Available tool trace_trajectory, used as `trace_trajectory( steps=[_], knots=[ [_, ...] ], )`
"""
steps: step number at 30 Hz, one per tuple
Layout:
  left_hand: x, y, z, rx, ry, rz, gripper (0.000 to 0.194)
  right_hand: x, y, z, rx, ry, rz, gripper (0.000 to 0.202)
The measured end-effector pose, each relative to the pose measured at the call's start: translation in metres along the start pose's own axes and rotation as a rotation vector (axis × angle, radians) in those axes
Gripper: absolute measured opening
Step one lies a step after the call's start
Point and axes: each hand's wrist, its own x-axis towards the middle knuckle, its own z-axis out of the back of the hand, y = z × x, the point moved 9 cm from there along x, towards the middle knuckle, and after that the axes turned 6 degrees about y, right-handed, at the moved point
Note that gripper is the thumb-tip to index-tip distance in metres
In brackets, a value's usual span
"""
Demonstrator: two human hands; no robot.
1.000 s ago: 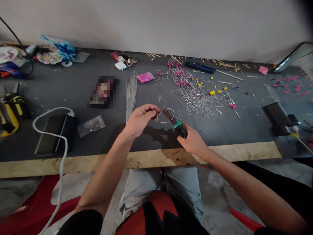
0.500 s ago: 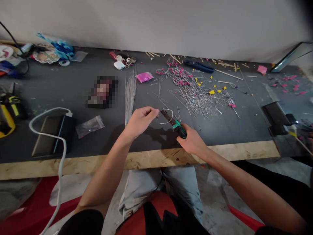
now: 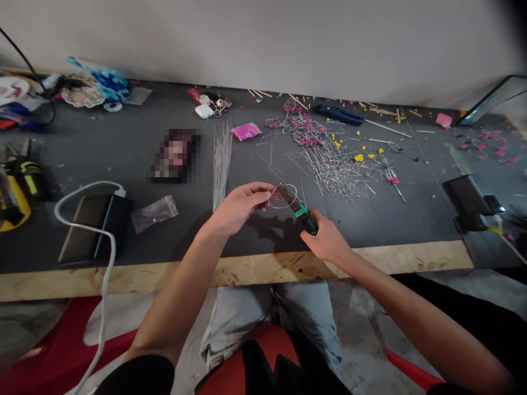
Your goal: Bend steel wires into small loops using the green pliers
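Observation:
My left hand (image 3: pixel 239 208) is closed, with thumb and fingertips pinching a thin wire loop (image 3: pixel 296 193) above the dark tabletop. The wire curves in a ring around the jaws of the pliers, which have green and black handles (image 3: pixel 303 215). My right hand (image 3: pixel 327 238) is wrapped round those handles. The tips of the jaws lie close to my left fingertips; whether they clamp the wire is too small to tell. Just beyond my left hand lies a bundle of straight wires (image 3: pixel 222 162).
A heap of wire pieces (image 3: pixel 329 164) with pink and yellow bits spreads behind the pliers. A pink packet (image 3: pixel 246 131), a clear bag (image 3: pixel 154 213), a black power bank (image 3: pixel 93 227) with a white cable and a blue cutter (image 3: pixel 337 114) lie around. The wooden table edge (image 3: pixel 164 277) runs in front.
My left fingers have shifted slightly right, nearer the plier tips, and changed their pinch on the wire. My right hand keeps its hold on the pliers. The whole view has shifted a little.

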Motion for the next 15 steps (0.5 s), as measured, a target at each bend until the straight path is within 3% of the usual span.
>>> trace_trajectory(
  steps=[9,15],
  knots=[
    [0.004,0.009,-0.004,0.034,-0.001,-0.037,0.017,0.000,0.001,0.001,0.020,-0.015,0.009,0.030],
    [0.001,-0.001,0.002,0.155,-0.113,-0.159,0.017,0.000,0.001,0.001,0.021,-0.017,0.015,0.026]
  ],
)
